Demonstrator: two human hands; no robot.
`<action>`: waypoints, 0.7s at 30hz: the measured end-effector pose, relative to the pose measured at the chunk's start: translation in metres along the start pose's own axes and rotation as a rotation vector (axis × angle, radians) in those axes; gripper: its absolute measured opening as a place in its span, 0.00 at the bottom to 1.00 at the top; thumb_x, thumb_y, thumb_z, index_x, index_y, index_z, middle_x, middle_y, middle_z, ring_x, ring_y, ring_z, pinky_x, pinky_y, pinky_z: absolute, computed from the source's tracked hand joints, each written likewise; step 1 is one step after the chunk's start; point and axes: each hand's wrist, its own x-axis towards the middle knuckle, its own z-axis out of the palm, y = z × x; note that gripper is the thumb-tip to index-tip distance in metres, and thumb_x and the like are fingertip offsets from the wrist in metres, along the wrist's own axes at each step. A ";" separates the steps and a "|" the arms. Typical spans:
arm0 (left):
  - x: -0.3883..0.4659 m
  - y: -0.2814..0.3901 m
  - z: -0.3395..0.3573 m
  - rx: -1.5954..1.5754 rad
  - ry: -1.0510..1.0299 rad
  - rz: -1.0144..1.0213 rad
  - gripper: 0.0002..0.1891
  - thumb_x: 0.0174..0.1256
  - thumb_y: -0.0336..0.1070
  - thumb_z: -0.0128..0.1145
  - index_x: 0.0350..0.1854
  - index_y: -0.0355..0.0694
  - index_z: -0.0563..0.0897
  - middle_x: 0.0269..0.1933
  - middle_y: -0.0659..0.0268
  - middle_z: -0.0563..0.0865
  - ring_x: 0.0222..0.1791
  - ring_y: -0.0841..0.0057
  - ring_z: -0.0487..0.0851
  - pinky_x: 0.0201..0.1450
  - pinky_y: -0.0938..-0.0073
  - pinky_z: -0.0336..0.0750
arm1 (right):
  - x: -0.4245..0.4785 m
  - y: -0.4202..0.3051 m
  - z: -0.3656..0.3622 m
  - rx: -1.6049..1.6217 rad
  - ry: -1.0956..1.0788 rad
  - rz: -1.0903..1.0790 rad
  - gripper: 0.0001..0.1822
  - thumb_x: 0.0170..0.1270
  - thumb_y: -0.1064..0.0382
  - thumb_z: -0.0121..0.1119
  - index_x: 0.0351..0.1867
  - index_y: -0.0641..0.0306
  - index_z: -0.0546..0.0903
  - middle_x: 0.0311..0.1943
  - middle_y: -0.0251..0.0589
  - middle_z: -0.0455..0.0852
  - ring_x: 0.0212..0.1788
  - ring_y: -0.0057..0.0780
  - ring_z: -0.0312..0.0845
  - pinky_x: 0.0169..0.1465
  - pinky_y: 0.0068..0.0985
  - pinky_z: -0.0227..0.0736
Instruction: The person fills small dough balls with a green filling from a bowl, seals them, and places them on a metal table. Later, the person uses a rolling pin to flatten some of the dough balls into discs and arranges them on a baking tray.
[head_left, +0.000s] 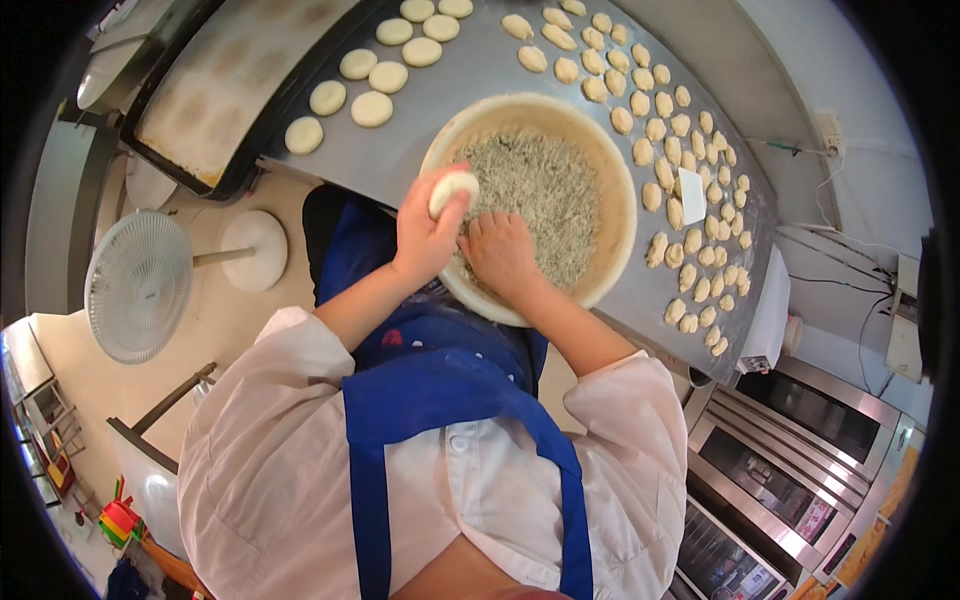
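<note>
My left hand (433, 225) grips a pale round of dough (453, 192) over the near left rim of a wide cream basin (622, 225). Inside the basin lies a grey-green crumbly mixture (540, 187). My right hand (500, 251) reaches over the near rim, its fingertips at the mixture; whether they hold any of it is hidden. Flat dough rounds (372, 109) lie in loose rows on the metal table, left of the basin. Many small dough lumps (652, 196) are spread over the table to the right.
A white scraper (691, 196) rests among the lumps. At upper left stands a large black-edged griddle (225, 90). A fan (139, 287) is on the floor at left. Stacked steel ovens (780, 465) stand at lower right, and a wall (795, 97) is behind the table.
</note>
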 end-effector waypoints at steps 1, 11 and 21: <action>-0.003 0.005 0.000 0.049 -0.059 0.102 0.14 0.69 0.31 0.61 0.55 0.36 0.83 0.53 0.56 0.87 0.51 0.65 0.85 0.56 0.69 0.77 | -0.001 0.003 0.002 0.062 0.008 -0.004 0.18 0.70 0.45 0.55 0.34 0.56 0.84 0.33 0.39 0.85 0.43 0.35 0.80 0.47 0.36 0.69; 0.009 0.025 -0.004 -0.739 -0.072 -0.517 0.20 0.77 0.31 0.55 0.67 0.35 0.72 0.61 0.53 0.82 0.62 0.65 0.82 0.64 0.66 0.78 | 0.000 0.034 -0.024 0.484 0.293 0.252 0.16 0.71 0.53 0.56 0.28 0.59 0.83 0.22 0.44 0.84 0.24 0.46 0.82 0.30 0.42 0.77; 0.007 0.035 0.025 -0.916 -0.165 -0.988 0.16 0.75 0.33 0.57 0.61 0.36 0.75 0.56 0.58 0.83 0.56 0.68 0.82 0.61 0.66 0.79 | -0.002 0.045 -0.009 0.846 0.498 0.573 0.07 0.71 0.58 0.58 0.35 0.55 0.84 0.23 0.44 0.86 0.25 0.46 0.84 0.30 0.40 0.76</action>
